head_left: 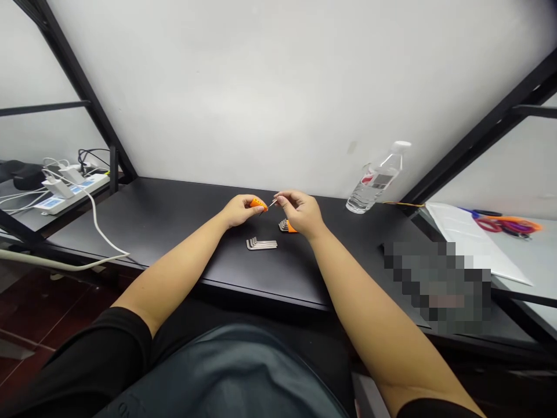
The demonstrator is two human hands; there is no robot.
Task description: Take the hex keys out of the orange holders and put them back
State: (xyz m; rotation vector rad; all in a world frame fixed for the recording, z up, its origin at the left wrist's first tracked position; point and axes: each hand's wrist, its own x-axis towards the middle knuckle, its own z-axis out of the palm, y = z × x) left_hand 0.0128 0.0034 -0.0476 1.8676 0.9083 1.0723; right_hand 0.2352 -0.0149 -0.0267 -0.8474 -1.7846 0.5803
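My left hand (238, 211) is closed around an orange hex key holder (258, 203), held just above the black desk. In my right hand (301, 211), thumb and fingers pinch a thin metal hex key (272, 202), whose other end meets the orange holder. Whether that end sits inside a hole or only touches it, I cannot tell. Several loose L-shaped hex keys (261, 245) lie side by side on the desk in front of my hands. Beneath my right hand lies a second orange holder (292, 227) with several hex keys in it, partly covered by the hand.
A clear water bottle (375, 179) stands at the back right by the wall. On the left are a white power strip (72, 194) and a cable (98, 223) crossing the desk's edge. At right lie a white packet (474, 244) and a blurred-out dark object (439, 287).
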